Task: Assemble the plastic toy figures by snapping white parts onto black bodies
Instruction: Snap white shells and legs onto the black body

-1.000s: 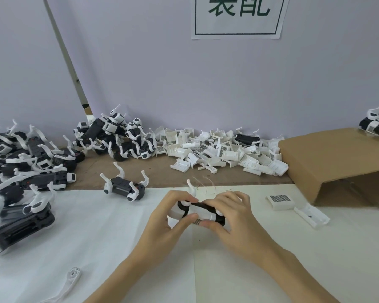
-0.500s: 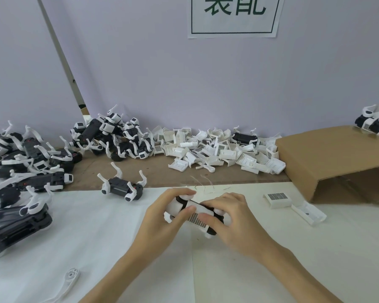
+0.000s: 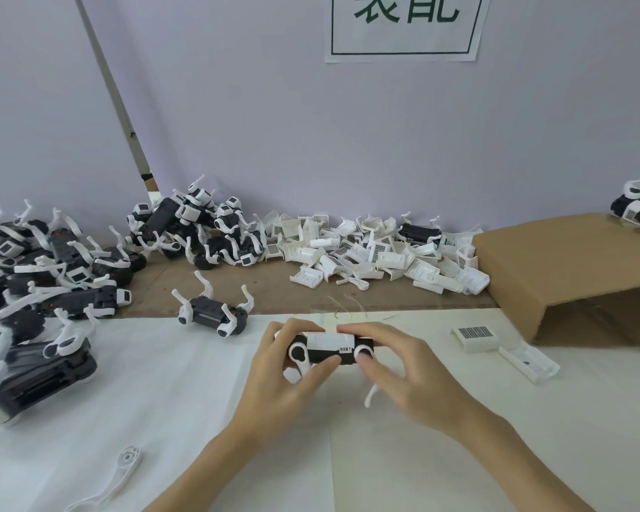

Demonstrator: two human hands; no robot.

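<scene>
From the head view, both hands meet over the white-covered counter (image 3: 163,419), pinching one toy figure (image 3: 329,349) between them just above the surface: the left hand (image 3: 278,382) grips its left end with the thumb pressed under the body and fingers curled over the top, and the right hand (image 3: 403,371) grips the right end the same way, thumb near a round white joint. The figure is a black body lying lengthwise with a white panel on top and two white round joints facing the camera; a thin white leg hangs below the right hand. Just beyond the hands to the left, a finished figure (image 3: 211,312) rests upside down with four white legs in the air. A heap of assembled figures (image 3: 45,275) fills the left edge, another cluster (image 3: 196,230) sits against the wall, and a pile of loose white parts (image 3: 377,253) spreads to its right. A cardboard box (image 3: 569,267) lies at right, with two white parts (image 3: 475,338) near it. A single white leg (image 3: 126,463) lies at lower left
</scene>
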